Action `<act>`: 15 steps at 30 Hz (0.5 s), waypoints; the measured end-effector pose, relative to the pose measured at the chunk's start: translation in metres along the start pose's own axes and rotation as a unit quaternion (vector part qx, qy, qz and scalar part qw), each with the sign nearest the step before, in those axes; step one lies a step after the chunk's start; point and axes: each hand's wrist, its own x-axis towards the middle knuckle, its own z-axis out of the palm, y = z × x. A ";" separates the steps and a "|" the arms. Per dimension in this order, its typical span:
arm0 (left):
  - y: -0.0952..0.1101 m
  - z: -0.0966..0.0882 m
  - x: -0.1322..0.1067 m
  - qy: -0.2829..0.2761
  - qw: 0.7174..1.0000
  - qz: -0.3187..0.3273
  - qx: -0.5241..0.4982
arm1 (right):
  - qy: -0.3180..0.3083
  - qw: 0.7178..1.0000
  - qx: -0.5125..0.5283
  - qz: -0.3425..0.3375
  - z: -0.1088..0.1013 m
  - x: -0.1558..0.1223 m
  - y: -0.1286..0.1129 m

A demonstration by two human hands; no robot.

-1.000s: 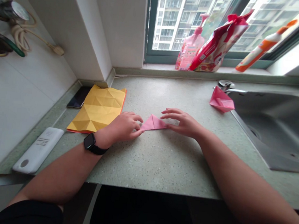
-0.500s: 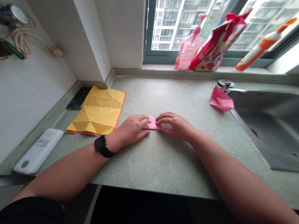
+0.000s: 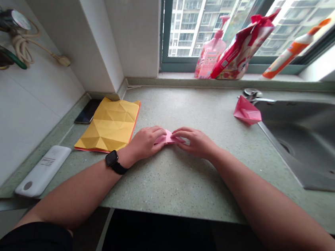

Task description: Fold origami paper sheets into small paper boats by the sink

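A small folded piece of pink paper (image 3: 168,137) lies on the green speckled counter (image 3: 179,182), mostly covered by my fingers. My left hand (image 3: 146,142), with a black watch on its wrist, pinches the paper's left end. From the right, my right hand (image 3: 194,141) curls its fingers over the other end. Both hands meet at the middle of the counter.
A creased yellow paper sheet (image 3: 110,124) lies to the left, beside a dark phone (image 3: 87,111) and a white power bank (image 3: 43,171). A second folded pink paper (image 3: 246,111) sits by the steel sink (image 3: 310,136). A soap bottle, a red pouch and an orange bottle stand on the sill.
My hands have drawn together over the pink paper. The triangle that lay open a second ago is now folded smaller and nearly hidden under my fingers.
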 end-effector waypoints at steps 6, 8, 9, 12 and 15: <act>-0.007 0.001 -0.003 0.035 0.998 -0.001 -0.043 | 0.066 0.997 0.029 -0.024 -0.002 0.002 -0.010; -0.007 0.000 -0.003 0.050 0.996 0.011 -0.069 | 0.087 0.995 0.029 -0.042 -0.004 0.002 -0.016; -0.006 -0.001 -0.003 0.057 0.995 0.017 -0.086 | 0.095 0.994 0.026 -0.050 -0.005 0.003 -0.019; -0.002 -0.004 -0.001 0.074 0.988 0.033 -0.129 | 0.118 0.991 0.018 -0.059 -0.008 0.004 -0.030; 0.002 -0.007 0.001 0.093 0.984 0.046 -0.144 | 0.145 0.988 0.037 -0.039 -0.006 0.004 -0.034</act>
